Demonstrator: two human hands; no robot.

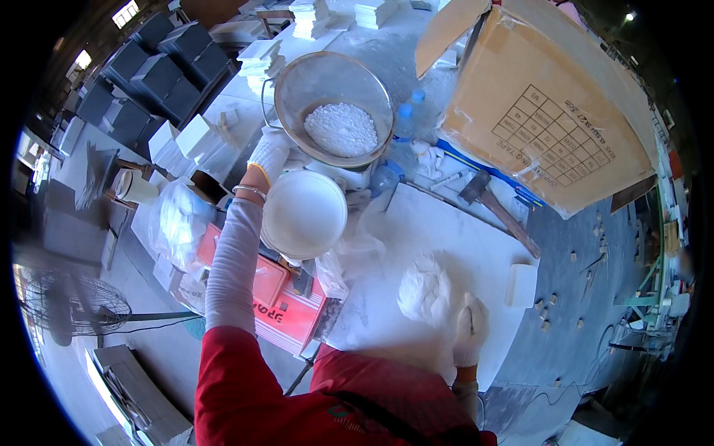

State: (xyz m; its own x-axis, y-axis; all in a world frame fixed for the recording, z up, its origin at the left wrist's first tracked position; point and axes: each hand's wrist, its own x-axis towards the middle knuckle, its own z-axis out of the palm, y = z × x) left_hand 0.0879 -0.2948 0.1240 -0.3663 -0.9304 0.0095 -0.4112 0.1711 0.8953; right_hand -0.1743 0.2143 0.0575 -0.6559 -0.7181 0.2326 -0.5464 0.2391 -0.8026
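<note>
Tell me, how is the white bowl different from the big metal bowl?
The white bowl is smaller, held up by the gloved left hand; the metal bowl is bigger and rests on the bench. The white bowl looks smooth white inside; the metal bowl is shiny grey, holding white lumps. Both are round.

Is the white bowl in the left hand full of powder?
No, the white bowl held by the left hand shows a bare inside.

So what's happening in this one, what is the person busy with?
A person in a red top and white gloves works at a powder-dusted white slab. The left hand holds a round white bowl up by its rim, beside a metal sieve holding white granules. The right hand rests on the slab against a mound of white paste. A small white block and a hammer lie on the slab's far side.
</note>
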